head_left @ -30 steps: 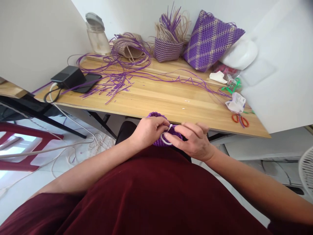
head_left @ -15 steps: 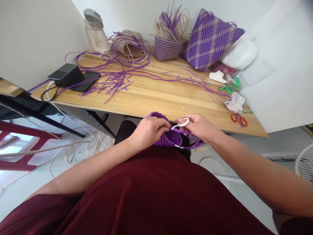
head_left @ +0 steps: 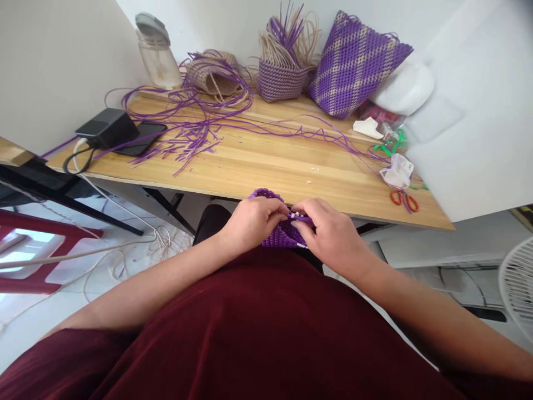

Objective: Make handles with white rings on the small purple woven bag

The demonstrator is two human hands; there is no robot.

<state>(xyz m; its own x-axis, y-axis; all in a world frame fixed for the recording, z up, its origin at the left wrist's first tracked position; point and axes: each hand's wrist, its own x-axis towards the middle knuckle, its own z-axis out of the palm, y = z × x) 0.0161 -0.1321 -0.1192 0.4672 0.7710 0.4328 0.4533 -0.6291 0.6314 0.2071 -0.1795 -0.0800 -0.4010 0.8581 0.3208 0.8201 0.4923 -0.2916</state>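
A small purple woven piece [head_left: 280,236] rests on my lap just below the wooden table's front edge [head_left: 266,189]. My left hand [head_left: 252,221] is closed on the piece from the left, thumb and fingers pinching its top. My right hand [head_left: 328,236] is closed against its right side, fingertips pinching a purple strand with a small white part [head_left: 296,215] where the two hands meet. Most of the piece is hidden under my hands.
Loose purple strands [head_left: 195,130] spread over the table. At the back stand a finished purple-and-beige bag [head_left: 353,64], a half-woven basket [head_left: 283,75], a beige coil [head_left: 214,75] and a jar [head_left: 156,53]. Orange scissors [head_left: 402,197] lie right; a black box [head_left: 106,125] left. A fan [head_left: 516,283] stands low right.
My right hand, which had pulled a white loop and purple strand out to the right, has come back against the woven piece. The left hand has kept its grip.
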